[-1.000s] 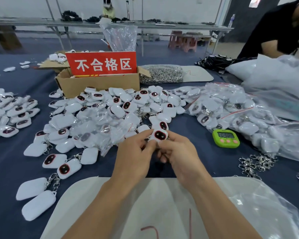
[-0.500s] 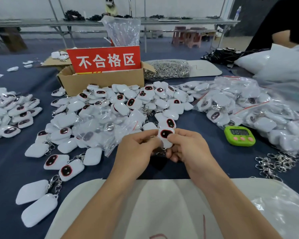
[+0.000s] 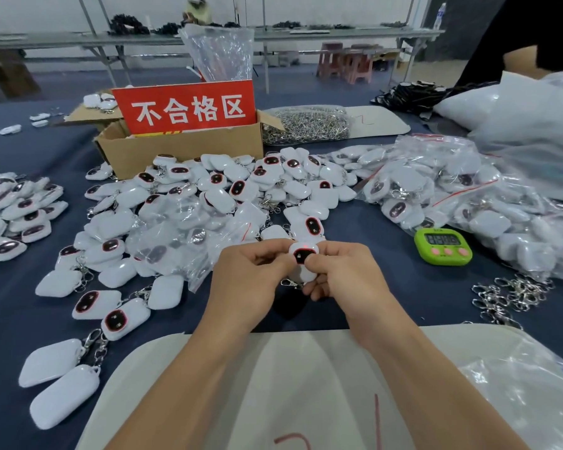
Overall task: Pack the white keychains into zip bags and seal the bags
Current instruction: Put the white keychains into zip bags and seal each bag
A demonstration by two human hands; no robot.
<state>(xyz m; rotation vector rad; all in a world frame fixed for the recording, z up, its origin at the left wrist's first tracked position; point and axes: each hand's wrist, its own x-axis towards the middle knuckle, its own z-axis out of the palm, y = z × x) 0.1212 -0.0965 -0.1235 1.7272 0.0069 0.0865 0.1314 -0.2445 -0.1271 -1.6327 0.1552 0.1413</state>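
- Here, the dark blue worktop [image 3: 4, 336] is carrying everything, stretching across the whole view.
- A heap of filled zip bags [image 3: 452, 190] is lying at the right, with white shapes showing through the clear plastic.
- A loose pile of white keychains [image 3: 208, 196] is sprawling across the middle, some showing dark oval faces, others lying face down, with a few clear bags mixed in.
- A pale sheet [image 3: 290, 368] is lying at the near edge, under both forearms.
- A cardboard box [image 3: 176, 151] is standing behind the pile, with a red sign [image 3: 186, 105] sticking up from it.
- The left hand [image 3: 247, 280] and right hand [image 3: 348, 277] are meeting at the near edge of the pile, both pinching one keychain between thumb and fingers.
- Loose metal clips [image 3: 511, 293] are lying at the right, near the bags.
- A green timer [image 3: 443, 246] is sitting just right of the right hand.
- The held keychain [image 3: 303, 254] is facing the camera between the thumbs, a small red dot glowing above its dark face.
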